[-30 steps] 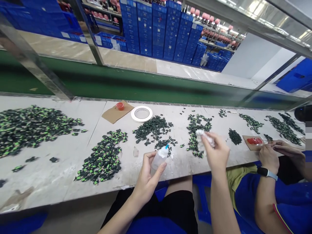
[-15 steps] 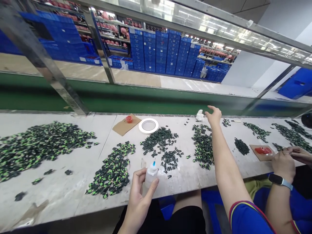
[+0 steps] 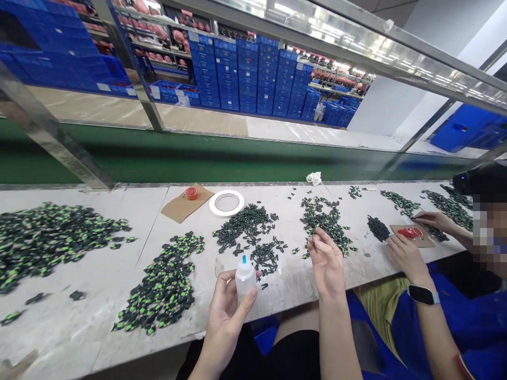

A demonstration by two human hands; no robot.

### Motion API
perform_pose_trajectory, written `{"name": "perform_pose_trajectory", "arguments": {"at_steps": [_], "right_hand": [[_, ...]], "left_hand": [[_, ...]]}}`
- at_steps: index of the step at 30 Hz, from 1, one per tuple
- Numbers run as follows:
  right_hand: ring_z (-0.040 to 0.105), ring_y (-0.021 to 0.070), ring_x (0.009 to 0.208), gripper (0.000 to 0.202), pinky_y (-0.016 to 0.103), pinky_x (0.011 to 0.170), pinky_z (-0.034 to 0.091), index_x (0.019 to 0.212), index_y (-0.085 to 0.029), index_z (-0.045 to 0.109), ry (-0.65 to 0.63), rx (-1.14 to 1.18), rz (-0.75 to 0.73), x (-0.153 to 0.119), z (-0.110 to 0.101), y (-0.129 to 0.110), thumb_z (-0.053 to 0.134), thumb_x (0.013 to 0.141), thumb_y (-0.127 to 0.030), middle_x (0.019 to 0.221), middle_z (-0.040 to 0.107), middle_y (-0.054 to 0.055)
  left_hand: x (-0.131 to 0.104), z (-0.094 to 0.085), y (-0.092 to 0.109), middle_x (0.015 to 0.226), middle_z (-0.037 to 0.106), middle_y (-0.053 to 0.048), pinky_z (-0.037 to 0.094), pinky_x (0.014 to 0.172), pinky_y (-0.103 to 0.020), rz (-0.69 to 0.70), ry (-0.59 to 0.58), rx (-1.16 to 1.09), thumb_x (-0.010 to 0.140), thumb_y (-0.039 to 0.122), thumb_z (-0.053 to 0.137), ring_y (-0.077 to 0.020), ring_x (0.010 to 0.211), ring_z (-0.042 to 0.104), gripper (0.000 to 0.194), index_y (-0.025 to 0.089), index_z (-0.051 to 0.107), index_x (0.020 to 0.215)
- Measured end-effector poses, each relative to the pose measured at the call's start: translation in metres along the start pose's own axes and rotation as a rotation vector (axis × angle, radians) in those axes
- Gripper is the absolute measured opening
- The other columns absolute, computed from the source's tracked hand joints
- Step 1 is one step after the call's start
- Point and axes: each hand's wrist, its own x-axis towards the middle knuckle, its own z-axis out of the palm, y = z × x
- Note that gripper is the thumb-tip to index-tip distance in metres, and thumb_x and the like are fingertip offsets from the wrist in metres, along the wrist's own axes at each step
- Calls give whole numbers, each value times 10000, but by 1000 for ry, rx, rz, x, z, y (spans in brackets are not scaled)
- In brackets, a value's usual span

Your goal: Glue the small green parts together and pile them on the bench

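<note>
A: Why is the left hand (image 3: 226,314) holding the blue-tipped squeeze bottle (image 3: 245,281) upright?
B: Probably preventing drips. The right hand (image 3: 329,266), half-curled, is hovering by black-and-green parts (image 3: 332,220); whether it is gripping any is unclear.

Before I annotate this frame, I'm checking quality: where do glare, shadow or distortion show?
Head view: bright streaks glare on the overhead panel; head view: a dark, soft-edged band crosses the green board; head view: the leftmost post slants, perhaps from lens distortion; head view: the bottle looks sharp.
</note>
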Motion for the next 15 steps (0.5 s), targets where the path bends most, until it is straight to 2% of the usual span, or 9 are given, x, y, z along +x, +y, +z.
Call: {"name": "perform_pose_trajectory", "arguments": {"at_steps": [10, 12, 15], "right_hand": [[626, 140, 725, 270, 312, 808, 514, 820, -191, 735, -64, -26, -66, 6, -1, -9, 767, 557, -243, 686, 645, -10], [631, 141, 745, 283, 316, 828, 511, 831, -182, 731, -74, -50, -88, 23, -1, -7, 759, 558, -253, 710, 655, -1], [640, 158, 777, 349, 332, 825, 517, 894, -151, 711, -33, -249, -186, 77, 1, -7, 703, 590, -322, 749, 666, 22]], "left_hand": [[-7, -1, -1, 993, 712, -112, 466, 920, -406, -8, 2, 12, 690, 570, 690, -277, 1005, 645, 486, 210, 518, 967], [-6, -4, -4, 980, 714, -105, 480, 888, -382, -8, 4, 16, 677, 580, 698, -271, 977, 653, 499, 211, 516, 959], [-4, -8, -8, 964, 719, -89, 491, 868, -348, 2, 26, 22, 654, 600, 712, -260, 964, 660, 525, 218, 512, 953]]}}
